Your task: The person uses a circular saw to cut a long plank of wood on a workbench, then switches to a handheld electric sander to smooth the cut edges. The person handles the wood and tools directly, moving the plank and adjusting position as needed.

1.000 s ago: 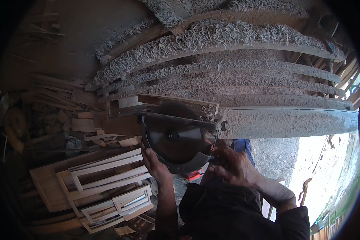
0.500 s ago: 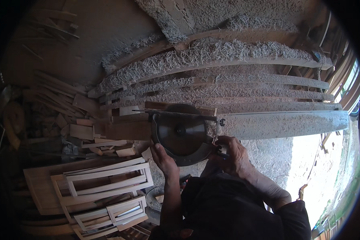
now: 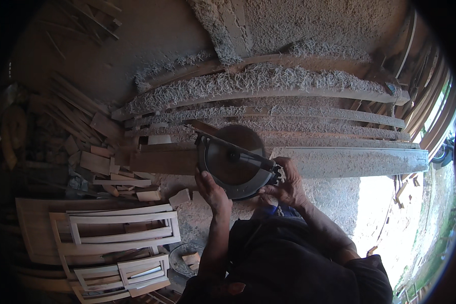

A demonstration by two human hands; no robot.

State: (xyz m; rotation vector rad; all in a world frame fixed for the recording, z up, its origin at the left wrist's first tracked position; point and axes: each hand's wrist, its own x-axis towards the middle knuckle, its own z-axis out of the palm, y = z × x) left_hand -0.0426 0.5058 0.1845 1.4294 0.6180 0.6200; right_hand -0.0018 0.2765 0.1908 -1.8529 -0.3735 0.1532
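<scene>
A dark circular saw (image 3: pixel 233 167) with a round blade and black guard sits over a long, dusty board (image 3: pixel 347 159), its flat plate slanting down to the right. My left hand (image 3: pixel 213 192) grips the left side of the guard, thumb up along it. My right hand (image 3: pixel 289 187) has its fingers bent around the black fittings and knob at the saw's right end; exactly which part it holds is partly hidden. A narrow wooden strip (image 3: pixel 207 130) shows behind the blade.
Shaving-covered beams (image 3: pixel 314 83) lie beyond the saw. Offcuts (image 3: pixel 93 162) are piled at left, above stacked wooden frames (image 3: pixel 121 223). A round container (image 3: pixel 182 261) stands lower left. Long timbers (image 3: pixel 430 101) lean at right beside a sunlit opening; part of a wheel (image 3: pixel 443 154) shows there.
The saw has turned clockwise, its plate now slanting instead of nearly level. My right hand has risen and shifted around its right end. The background has slid downward in the view.
</scene>
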